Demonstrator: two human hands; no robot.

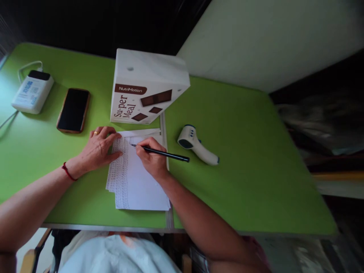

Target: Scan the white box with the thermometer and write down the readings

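Observation:
A black pen [167, 153] is pinched in my right hand [153, 157], its tip at the upper part of a white sheet of paper [145, 189]. Columns of small handwriting run down the left side of that sheet, and more written sheets show from under its left edge. My left hand [99, 148] rests with fingers spread, its fingertips on the upper left of the papers. A ring and a red wrist cord are on that hand and wrist. Just beyond the papers stands a white NutriMotion box [150, 87], upright.
A white infrared thermometer [196, 144] lies right of the papers on the green table [241, 182]. At the left are a phone [74, 110] with a dark screen and a white power bank [32, 93] with cables. A pale wall [256, 41] rises behind the table.

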